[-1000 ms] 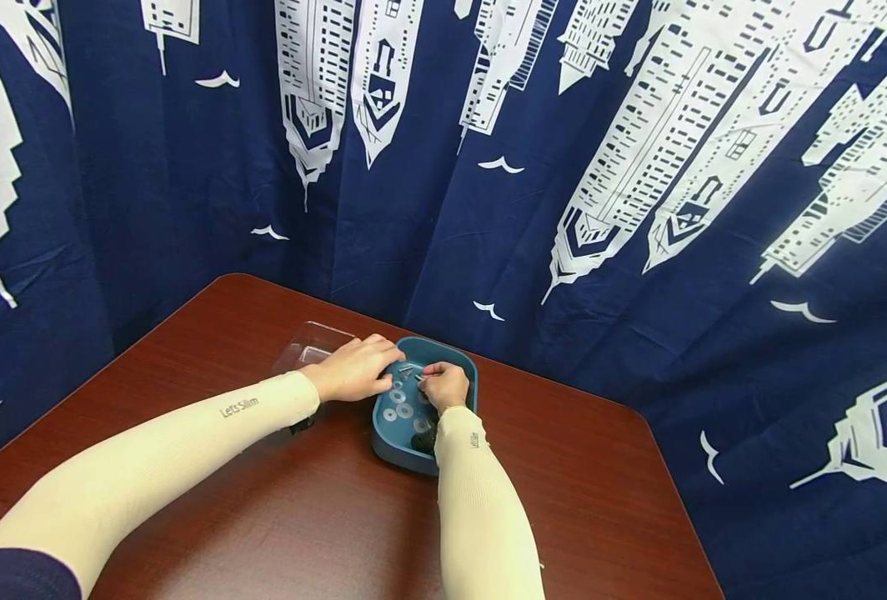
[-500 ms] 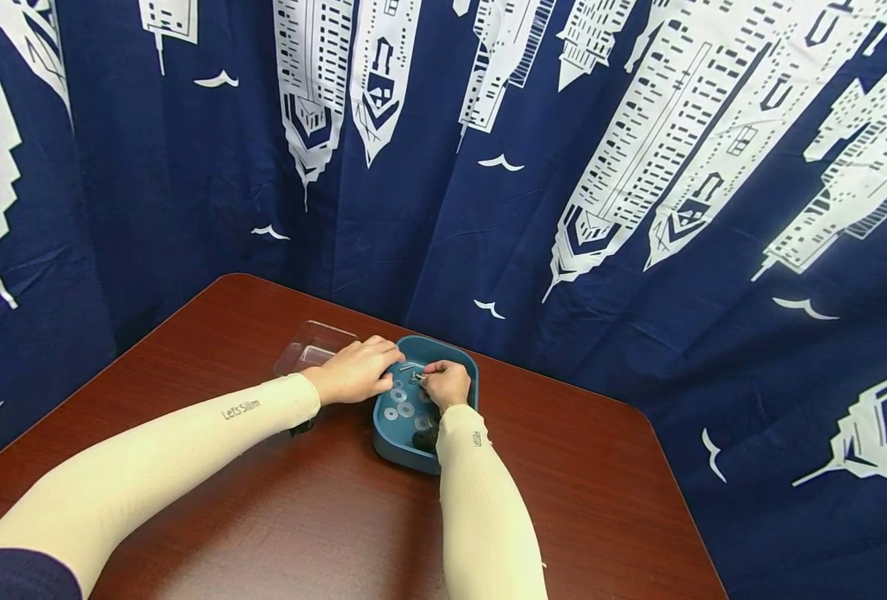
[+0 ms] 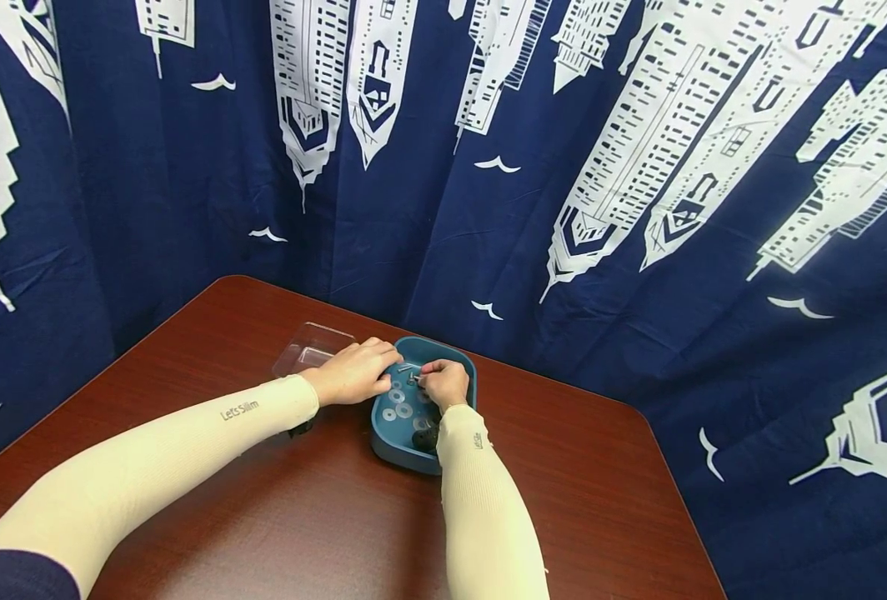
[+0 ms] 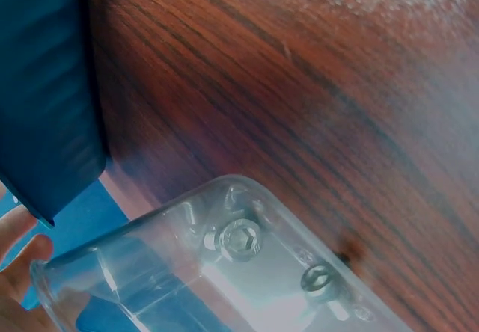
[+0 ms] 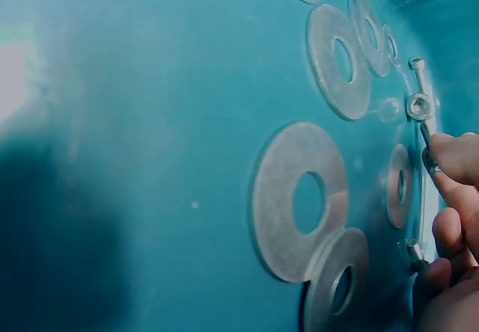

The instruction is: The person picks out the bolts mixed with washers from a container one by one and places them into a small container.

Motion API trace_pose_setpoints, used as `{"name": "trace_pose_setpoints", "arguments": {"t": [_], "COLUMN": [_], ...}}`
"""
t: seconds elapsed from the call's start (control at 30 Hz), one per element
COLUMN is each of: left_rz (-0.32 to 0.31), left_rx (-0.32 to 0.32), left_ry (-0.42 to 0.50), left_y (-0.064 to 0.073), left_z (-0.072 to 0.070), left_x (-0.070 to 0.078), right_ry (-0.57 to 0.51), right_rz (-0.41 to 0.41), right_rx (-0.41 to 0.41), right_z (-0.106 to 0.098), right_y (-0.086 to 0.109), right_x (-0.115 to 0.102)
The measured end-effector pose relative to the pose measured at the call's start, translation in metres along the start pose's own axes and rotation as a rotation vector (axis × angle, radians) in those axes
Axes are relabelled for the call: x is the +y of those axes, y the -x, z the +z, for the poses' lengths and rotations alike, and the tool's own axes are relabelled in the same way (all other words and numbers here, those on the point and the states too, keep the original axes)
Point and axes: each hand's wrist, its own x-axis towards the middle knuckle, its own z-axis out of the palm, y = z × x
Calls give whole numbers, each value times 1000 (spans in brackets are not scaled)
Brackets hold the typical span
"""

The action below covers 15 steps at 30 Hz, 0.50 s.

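My right hand [image 3: 446,383] is inside the blue tray [image 3: 402,455], pinching a small socket-head screw [image 5: 420,107] between thumb and fingertip. The screw's head points away from the fingertips, and part of its shank is covered. Close behind it lies another screw [image 5: 417,65] along the tray wall. Several flat metal washers [image 5: 299,145] are spread over the tray floor, two of them overlapping. The left hand [image 3: 353,372] rests at the left rim of the tray, its fingers reaching over the edge. Beneath that hand is a clear plastic box [image 4: 254,287] with two socket-head bolts [image 4: 239,240] in it.
The tray and box stand towards the far edge of a brown wooden table [image 3: 293,508]. A dark blue curtain [image 3: 383,250] with white buildings hangs behind it. Something dark [image 3: 423,439] shows beside the right wrist, over the tray's near end.
Over the last second the right fingertips have shifted slightly within the tray, and the pinched screw has turned a little. The left hand has stayed at the rim.
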Motion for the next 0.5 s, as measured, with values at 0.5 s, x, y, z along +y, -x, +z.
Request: {"name": "trace_pose_setpoints", "arguments": {"t": [0.5], "left_rz": [-23], "left_rx": [1], "left_ry": [81], "left_y": [2], "left_z": [1], "left_x": [-2], "right_ry": [13], "right_rz": [-109], "right_rx": [-3], "right_z": [-17], "right_y": [-2], "right_x": [-9]}}
